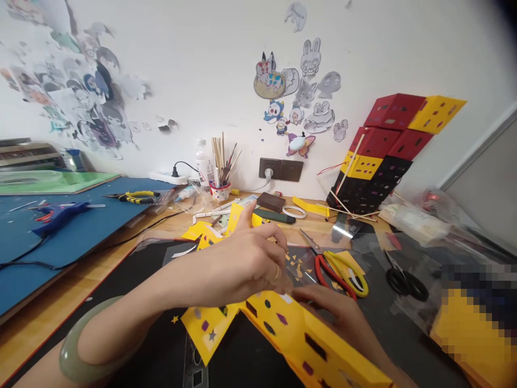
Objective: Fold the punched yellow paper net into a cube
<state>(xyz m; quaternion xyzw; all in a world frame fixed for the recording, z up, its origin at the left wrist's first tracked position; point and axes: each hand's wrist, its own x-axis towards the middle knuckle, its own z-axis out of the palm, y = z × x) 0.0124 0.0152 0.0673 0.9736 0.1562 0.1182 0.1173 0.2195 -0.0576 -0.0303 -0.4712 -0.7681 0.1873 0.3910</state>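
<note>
A folded piece of yellow paper (299, 334) with cut-out stars, diamonds and ovals, several backed in purple or grey, stretches from the middle toward the lower right. Over its upper part lies my left hand (258, 258), thumb raised and fingers curled down onto the paper; their tips are partly hidden. It wears a ring, with a green bangle (86, 339) on the forearm. Behind the paper's right edge my right hand (335, 310) is partly hidden, its bent fingers holding that edge near the left fingertips. A black cutting mat (141, 285) lies underneath.
Right of the hands lie red-handled scissors (323, 269), yellow-handled scissors (351, 272) and black-handled scissors (406, 280), near yellow paper scraps (297, 267). A stack of red, yellow and black boxes (379, 156) leans at the back right. Pliers (135, 196) and a blue glue gun (64, 215) lie left.
</note>
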